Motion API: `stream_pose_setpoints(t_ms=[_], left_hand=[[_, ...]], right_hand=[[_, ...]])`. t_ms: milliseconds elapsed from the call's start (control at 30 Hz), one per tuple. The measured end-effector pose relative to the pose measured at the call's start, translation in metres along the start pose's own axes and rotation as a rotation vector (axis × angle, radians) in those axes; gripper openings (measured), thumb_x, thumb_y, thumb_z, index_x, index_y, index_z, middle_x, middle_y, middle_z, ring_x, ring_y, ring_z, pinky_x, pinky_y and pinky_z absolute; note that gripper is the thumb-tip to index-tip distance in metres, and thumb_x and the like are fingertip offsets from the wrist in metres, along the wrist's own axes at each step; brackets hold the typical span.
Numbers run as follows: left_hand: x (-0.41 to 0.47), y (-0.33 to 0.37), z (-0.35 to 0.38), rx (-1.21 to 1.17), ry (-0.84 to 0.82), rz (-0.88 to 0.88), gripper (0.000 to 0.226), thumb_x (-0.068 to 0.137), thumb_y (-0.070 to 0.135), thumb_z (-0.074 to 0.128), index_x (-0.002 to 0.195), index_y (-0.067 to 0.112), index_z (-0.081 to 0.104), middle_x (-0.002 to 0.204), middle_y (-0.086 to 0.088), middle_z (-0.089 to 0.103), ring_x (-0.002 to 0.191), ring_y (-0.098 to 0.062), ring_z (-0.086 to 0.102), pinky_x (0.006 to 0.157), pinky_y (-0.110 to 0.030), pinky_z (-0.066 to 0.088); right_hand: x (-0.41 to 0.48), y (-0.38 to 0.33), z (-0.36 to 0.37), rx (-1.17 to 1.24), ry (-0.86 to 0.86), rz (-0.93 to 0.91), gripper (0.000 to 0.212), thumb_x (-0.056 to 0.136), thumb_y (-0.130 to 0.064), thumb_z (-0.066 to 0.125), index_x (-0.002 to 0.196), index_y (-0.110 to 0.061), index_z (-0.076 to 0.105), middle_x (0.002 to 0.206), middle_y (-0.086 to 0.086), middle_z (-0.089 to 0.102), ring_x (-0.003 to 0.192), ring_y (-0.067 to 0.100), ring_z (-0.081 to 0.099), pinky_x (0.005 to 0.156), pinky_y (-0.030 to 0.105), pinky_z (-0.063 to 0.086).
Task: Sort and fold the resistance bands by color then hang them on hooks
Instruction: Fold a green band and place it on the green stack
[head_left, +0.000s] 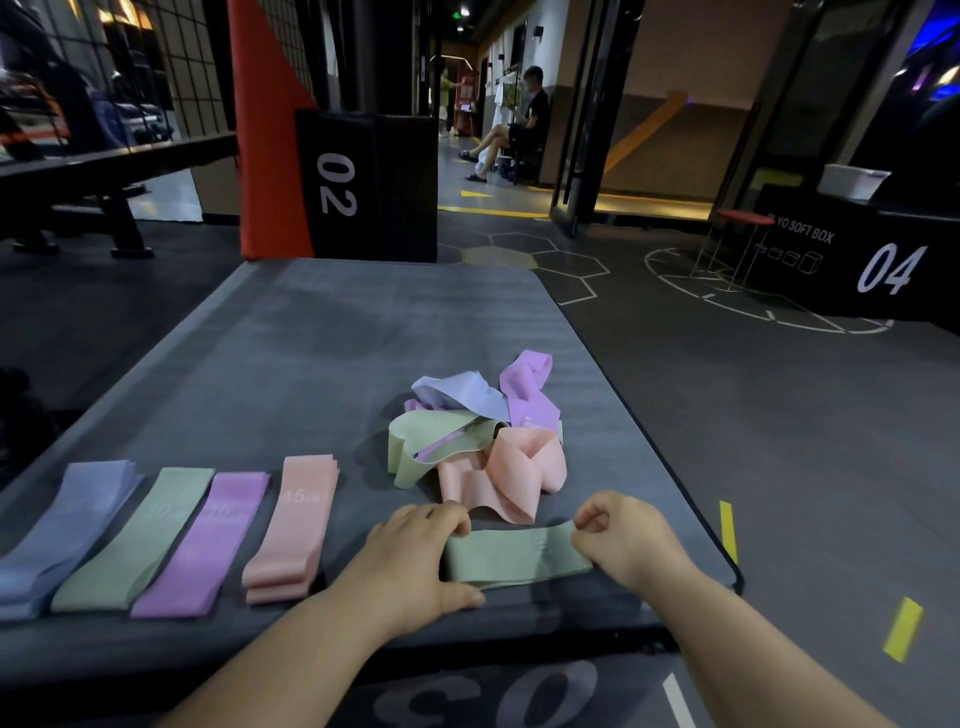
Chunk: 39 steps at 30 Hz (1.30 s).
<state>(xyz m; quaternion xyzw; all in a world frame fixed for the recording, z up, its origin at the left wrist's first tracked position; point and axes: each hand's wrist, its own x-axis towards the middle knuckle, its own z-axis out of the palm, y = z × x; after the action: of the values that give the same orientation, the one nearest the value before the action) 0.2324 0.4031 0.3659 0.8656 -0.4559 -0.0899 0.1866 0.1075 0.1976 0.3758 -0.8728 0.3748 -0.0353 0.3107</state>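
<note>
Currently, head view: green band (514, 553) lies flat near the front edge of the grey surface (311, 364), long axis left-right. Left hand (410, 556) fingers curl over its left end; right hand (623, 540) fingers pinch its right end. Loose pile (478, 436) sits just behind. To the left: blue stack (67, 530), green stack (135, 540), purple stack (208, 540), pink stack (293, 525) marked "15". Black boxes behind read "02" (363, 187) and "04" (857, 265).
</note>
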Motion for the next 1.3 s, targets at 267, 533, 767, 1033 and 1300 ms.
stream_pose_setpoints(t_ms=[267, 533, 767, 1033, 1300], left_hand=[[0.002, -0.001, 0.002, -0.042, 0.103, -0.012, 0.018, 0.093, 0.04, 0.053, 0.106, 0.028, 0.053, 0.108, 0.014, 0.049, 0.109, -0.011, 0.042, 0.088, -0.023, 0.036], [0.003, 0.0, 0.006, -0.015, 0.134, -0.06, 0.026, 0.089, 0.038, 0.059, 0.112, 0.029, 0.05, 0.116, 0.012, 0.053, 0.109, -0.014, 0.045, 0.089, -0.027, 0.039], [0.0, 0.006, 0.007, -0.055, 0.136, -0.063, 0.023, 0.088, 0.042, 0.057, 0.108, 0.03, 0.052, 0.111, 0.013, 0.054, 0.101, -0.012, 0.049, 0.079, -0.024, 0.038], [0.003, 0.023, 0.022, 0.015, 0.174, -0.003, 0.03, 0.09, 0.048, 0.05, 0.117, 0.034, 0.05, 0.113, 0.011, 0.052, 0.111, -0.015, 0.047, 0.093, -0.031, 0.037], [0.006, 0.028, 0.033, 0.01, 0.161, 0.093, 0.043, 0.092, 0.04, 0.044, 0.135, 0.043, 0.045, 0.135, 0.023, 0.042, 0.129, -0.007, 0.032, 0.092, -0.027, 0.018]], right_hand=[[0.0, -0.002, 0.002, -0.034, 0.001, -0.009, 0.016, 0.082, -0.025, 0.061, 0.098, -0.029, 0.061, 0.084, -0.016, 0.065, 0.086, 0.009, 0.058, 0.071, 0.019, 0.04], [-0.002, -0.006, 0.005, -0.086, 0.005, 0.017, 0.008, 0.082, -0.027, 0.061, 0.09, -0.029, 0.059, 0.09, -0.01, 0.066, 0.089, 0.015, 0.061, 0.077, 0.025, 0.048], [-0.003, -0.007, 0.0, -0.037, 0.062, -0.016, 0.009, 0.084, -0.023, 0.056, 0.087, -0.03, 0.052, 0.082, -0.013, 0.06, 0.083, 0.014, 0.056, 0.066, 0.026, 0.04], [0.003, 0.001, -0.004, 0.054, 0.184, -0.027, 0.02, 0.085, -0.011, 0.051, 0.092, -0.029, 0.054, 0.086, -0.013, 0.06, 0.082, 0.012, 0.057, 0.066, 0.026, 0.043], [0.008, 0.013, 0.008, -0.072, 0.243, -0.133, 0.028, 0.094, -0.012, 0.049, 0.113, -0.024, 0.065, 0.112, -0.003, 0.062, 0.096, 0.016, 0.057, 0.08, 0.023, 0.042]])
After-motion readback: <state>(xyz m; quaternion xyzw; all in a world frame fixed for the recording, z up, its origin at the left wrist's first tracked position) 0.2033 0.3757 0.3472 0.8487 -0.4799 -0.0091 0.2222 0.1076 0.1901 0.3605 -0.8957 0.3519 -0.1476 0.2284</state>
